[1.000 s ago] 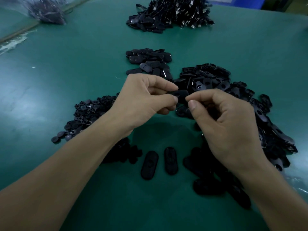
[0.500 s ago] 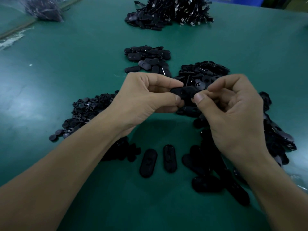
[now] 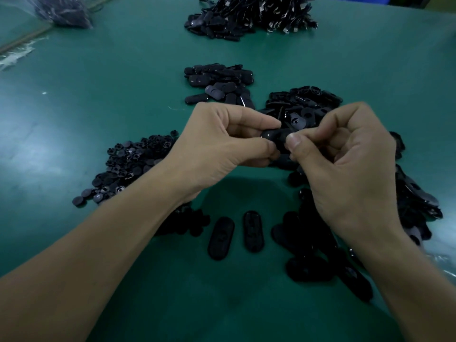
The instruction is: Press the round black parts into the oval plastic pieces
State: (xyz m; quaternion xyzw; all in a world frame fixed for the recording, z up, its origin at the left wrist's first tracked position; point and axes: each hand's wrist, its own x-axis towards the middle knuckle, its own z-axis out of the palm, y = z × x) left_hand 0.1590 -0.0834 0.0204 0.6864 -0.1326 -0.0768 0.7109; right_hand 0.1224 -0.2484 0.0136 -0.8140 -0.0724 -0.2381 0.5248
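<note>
Above the green table, my left hand (image 3: 222,144) pinches one end of a black oval plastic piece (image 3: 274,137) between thumb and fingers. My right hand (image 3: 350,164) meets it from the right, thumb and curled fingers closed on the other end. Whether a round part sits under my right fingertips is hidden. A heap of small round black parts (image 3: 128,166) lies to the left, partly behind my left forearm. A big pile of oval pieces (image 3: 303,102) spreads behind and under my right hand. Two single oval pieces (image 3: 220,238) (image 3: 253,230) lie side by side near the front.
A smaller stack of oval pieces (image 3: 219,82) lies further back in the middle. A large pile of black parts with cords (image 3: 251,16) sits at the far edge. A clear plastic bag of dark parts (image 3: 61,11) lies at the far left. More oval pieces (image 3: 311,267) lie near my right wrist.
My right hand has moved up and closed in on the oval piece; its thumb and fingers now press tight against my left hand's fingertips. My left hand has stayed nearly in place.
</note>
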